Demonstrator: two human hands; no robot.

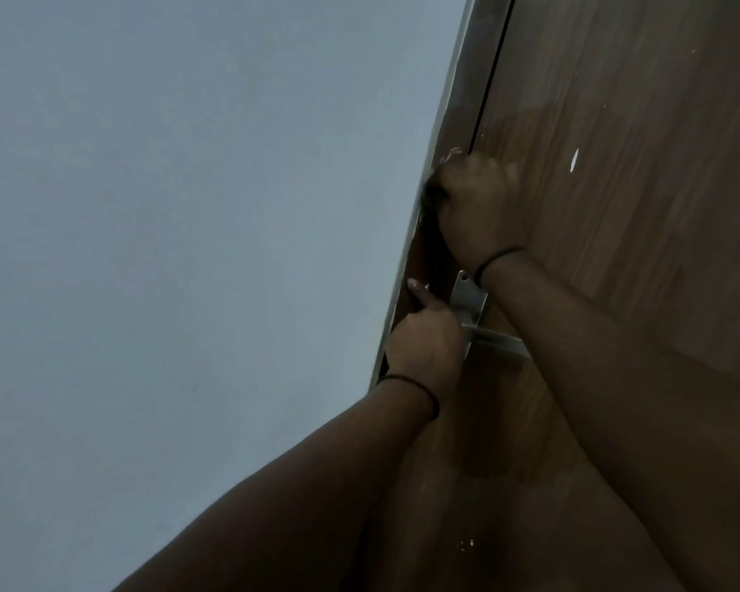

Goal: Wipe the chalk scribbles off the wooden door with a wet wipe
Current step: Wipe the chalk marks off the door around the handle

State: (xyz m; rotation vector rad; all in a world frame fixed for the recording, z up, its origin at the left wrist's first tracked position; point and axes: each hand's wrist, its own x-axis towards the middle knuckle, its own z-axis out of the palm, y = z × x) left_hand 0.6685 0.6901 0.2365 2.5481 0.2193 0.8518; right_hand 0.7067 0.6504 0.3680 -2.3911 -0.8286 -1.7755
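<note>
The brown wooden door (616, 207) fills the right side, seen from below. My right hand (479, 202) is blurred against the door near its left edge, fingers curled. A dark crumpled bit at its thumb side looks like the wet wipe (430, 193). A small white chalk scribble (453, 154) shows just above that hand on the frame, and a white streak (574, 159) sits to its right. A few white specks (466, 544) lie low on the door. My left hand (424, 339) grips the metal door handle (494, 337), thumb pointing up along the door edge.
A plain grey-white wall (167, 249) takes up the left side. The door frame (453, 100) runs diagonally between wall and door. The handle's metal plate (466, 292) sits just under my right wrist. A darker damp-looking patch (543, 134) surrounds my right hand.
</note>
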